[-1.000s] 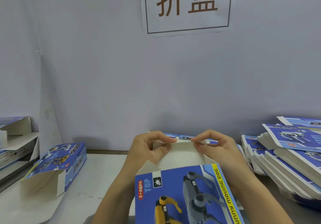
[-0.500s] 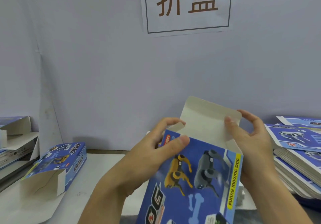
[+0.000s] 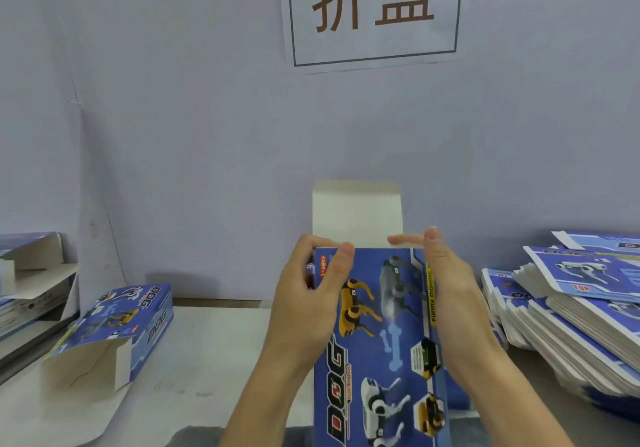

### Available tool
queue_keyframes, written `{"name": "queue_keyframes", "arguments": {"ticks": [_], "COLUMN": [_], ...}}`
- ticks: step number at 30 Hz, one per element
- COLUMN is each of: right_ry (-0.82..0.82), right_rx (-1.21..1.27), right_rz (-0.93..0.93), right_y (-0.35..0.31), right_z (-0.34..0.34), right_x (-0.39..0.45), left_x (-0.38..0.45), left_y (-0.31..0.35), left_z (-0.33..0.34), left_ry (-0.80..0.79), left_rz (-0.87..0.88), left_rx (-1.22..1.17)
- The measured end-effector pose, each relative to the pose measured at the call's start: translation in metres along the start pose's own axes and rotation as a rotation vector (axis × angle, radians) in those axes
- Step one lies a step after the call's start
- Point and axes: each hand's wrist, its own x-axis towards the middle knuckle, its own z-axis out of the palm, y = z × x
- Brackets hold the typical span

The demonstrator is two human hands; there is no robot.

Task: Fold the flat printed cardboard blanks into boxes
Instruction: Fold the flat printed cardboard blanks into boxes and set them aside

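Both hands flank the box (image 3: 377, 335), which stands upright between them, long axis vertical. Its white top flap (image 3: 356, 214) rises just above their fingertips. The left hand (image 3: 311, 294) grips the box's upper left corner; the right hand (image 3: 446, 273) lies flat, fingers straight, along the box's right edge, about equally near the flap.

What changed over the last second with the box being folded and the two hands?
The blue printed cardboard box was swung upright, its white end flap now opened upward. The left hand grips its corner; the right hand has released, fingers straight. Folded box and blank stack unmoved.
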Motion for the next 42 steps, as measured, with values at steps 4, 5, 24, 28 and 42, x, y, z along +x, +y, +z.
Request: {"name": "queue_keyframes", "arguments": {"ticks": [4, 5, 24, 28, 42], "right_ry": [0.1, 0.102, 0.015, -0.05, -0.06], "right_rx": [-0.159, -0.164, 0.094, 0.105, 0.164], "right_rz": [0.079, 0.087, 0.122, 0.145, 0.154], "right_y": [0.01, 0.012, 0.02, 0.021, 0.017], "right_z": [0.003, 0.003, 0.002, -0.001, -0.003], "right_x": [0.0, -0.001, -0.009, -0.008, -0.006], "left_x": [-0.001, -0.005, -0.005, -0.002, -0.003], "left_y": [-0.006, -0.01, -0.02, -0.023, -0.022], "left_z": [0.0, -0.005, 0.006, 0.006, 0.001], "left_ry": [-0.006, -0.032, 0.142, 0.086, 0.086], "left_rz": [-0.166, -0.147, -0.059, -0.074, 0.012], "left_rx": [0.067, 0.05, -0.24, -0.185, -0.196]}}
